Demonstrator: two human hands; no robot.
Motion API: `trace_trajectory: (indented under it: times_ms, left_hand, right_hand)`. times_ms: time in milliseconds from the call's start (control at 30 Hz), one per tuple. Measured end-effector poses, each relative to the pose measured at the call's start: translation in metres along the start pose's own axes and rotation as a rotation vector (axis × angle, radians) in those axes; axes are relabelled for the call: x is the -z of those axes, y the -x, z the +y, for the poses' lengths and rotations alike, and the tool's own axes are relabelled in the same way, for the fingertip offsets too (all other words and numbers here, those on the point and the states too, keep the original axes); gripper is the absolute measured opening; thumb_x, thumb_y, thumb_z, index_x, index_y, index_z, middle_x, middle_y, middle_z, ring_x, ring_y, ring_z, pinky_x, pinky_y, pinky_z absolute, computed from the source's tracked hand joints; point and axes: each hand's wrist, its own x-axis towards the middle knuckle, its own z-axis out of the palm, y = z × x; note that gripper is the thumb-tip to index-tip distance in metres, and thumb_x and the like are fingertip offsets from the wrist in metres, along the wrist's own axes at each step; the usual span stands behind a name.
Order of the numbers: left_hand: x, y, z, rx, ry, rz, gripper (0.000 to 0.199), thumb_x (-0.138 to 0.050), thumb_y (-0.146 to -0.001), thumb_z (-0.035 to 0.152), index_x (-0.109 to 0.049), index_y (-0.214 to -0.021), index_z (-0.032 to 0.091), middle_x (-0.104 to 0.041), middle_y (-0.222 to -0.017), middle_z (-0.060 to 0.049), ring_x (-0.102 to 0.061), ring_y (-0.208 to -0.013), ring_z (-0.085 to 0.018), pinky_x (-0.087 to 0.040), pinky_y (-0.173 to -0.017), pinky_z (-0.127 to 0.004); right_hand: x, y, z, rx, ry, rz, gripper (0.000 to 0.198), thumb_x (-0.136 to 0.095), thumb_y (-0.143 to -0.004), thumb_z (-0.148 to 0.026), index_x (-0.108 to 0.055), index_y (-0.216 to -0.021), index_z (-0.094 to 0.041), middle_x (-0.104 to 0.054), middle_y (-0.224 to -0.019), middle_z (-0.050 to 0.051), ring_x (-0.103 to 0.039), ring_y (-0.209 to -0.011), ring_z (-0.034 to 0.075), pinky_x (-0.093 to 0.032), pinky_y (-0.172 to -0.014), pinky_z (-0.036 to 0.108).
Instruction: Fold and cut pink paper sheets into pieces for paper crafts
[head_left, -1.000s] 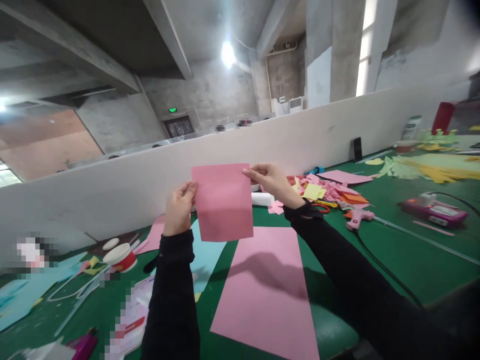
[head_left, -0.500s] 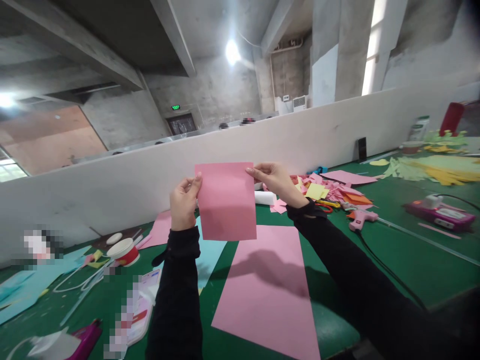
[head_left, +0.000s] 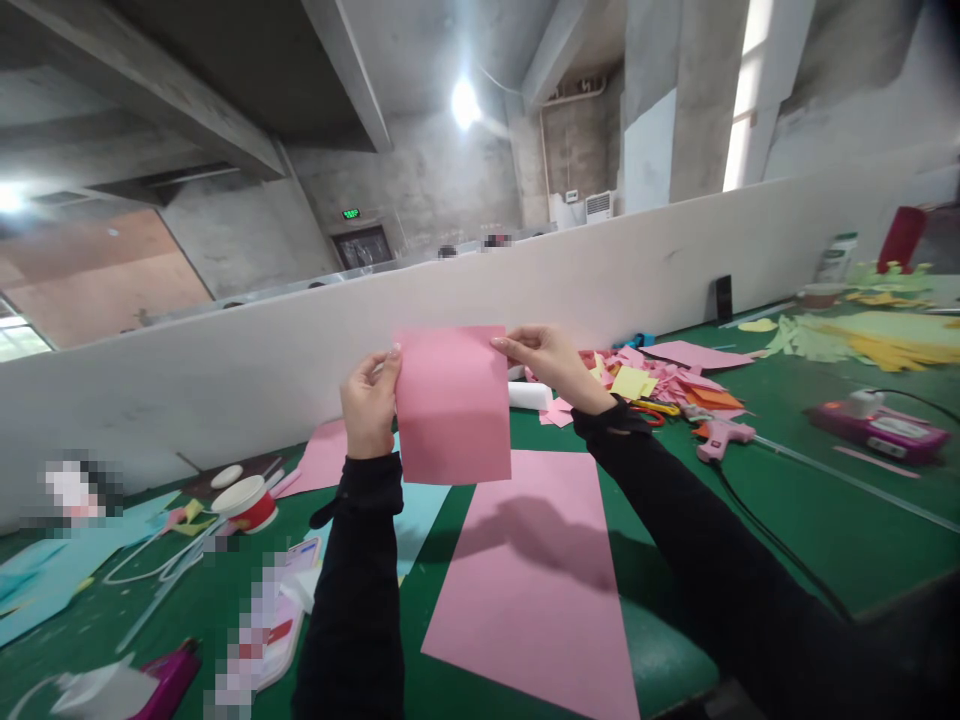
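A small pink sheet of paper (head_left: 453, 410) is held up in front of me, nearly upright, above the green table. My left hand (head_left: 370, 402) pinches its upper left edge between thumb and fingers. On the other side, my right hand (head_left: 549, 362) pinches the upper right corner. Below, a larger pink sheet (head_left: 536, 590) lies flat on the table, with the shadow of my hand and arm across it. Part of a light blue sheet (head_left: 420, 520) shows behind my left forearm.
Paper scraps (head_left: 667, 380), scissors (head_left: 656, 407) and a pink glue gun (head_left: 724, 437) with a black cord lie to the right. A red and white paper cup (head_left: 251, 503) and a phone (head_left: 281, 630) are at left. A white partition (head_left: 600, 280) runs along the table's back.
The small pink sheet has tilted slightly, its left edge shifting a little to the right. Both hands stay almost in the same place, still pinching it.
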Motion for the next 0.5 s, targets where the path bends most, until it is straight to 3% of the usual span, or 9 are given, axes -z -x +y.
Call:
trace_trajectory:
  times_ms: [100,200,500]
  left_hand:
    - [0.002,-0.002,-0.001,0.005,0.043,0.057,0.035,-0.078,-0.063,0.045,-0.069,-0.082,0.017,-0.067,-0.066,0.000,-0.059,-0.058,-0.012,-0.047,-0.058,-0.024]
    - [0.006,-0.006,-0.003,0.003,0.068,0.072,0.034,-0.080,-0.060,0.042,-0.069,-0.079,0.016,-0.070,-0.074,-0.003,-0.062,-0.066,-0.013,-0.051,-0.066,-0.026]
    - [0.014,-0.010,-0.005,0.116,0.172,0.046,0.031,-0.084,-0.055,0.036,-0.067,-0.072,0.016,-0.064,-0.069,0.001,-0.058,-0.061,-0.009,-0.047,-0.061,-0.021]
  right_hand:
    - [0.000,-0.001,0.002,0.002,-0.003,-0.001,0.043,-0.070,-0.068,-0.056,-0.066,-0.074,-0.014,-0.068,-0.073,0.005,-0.064,-0.070,0.016,-0.053,-0.067,0.028]
    - [-0.001,-0.002,0.004,-0.002,0.017,-0.011,0.042,-0.070,-0.069,-0.056,-0.067,-0.074,-0.014,-0.068,-0.072,0.005,-0.064,-0.070,0.016,-0.053,-0.065,0.028]
    - [-0.007,-0.004,0.013,-0.002,-0.031,-0.071,0.039,-0.070,-0.072,-0.053,-0.067,-0.076,-0.015,-0.066,-0.069,0.003,-0.060,-0.062,0.012,-0.054,-0.064,0.028]
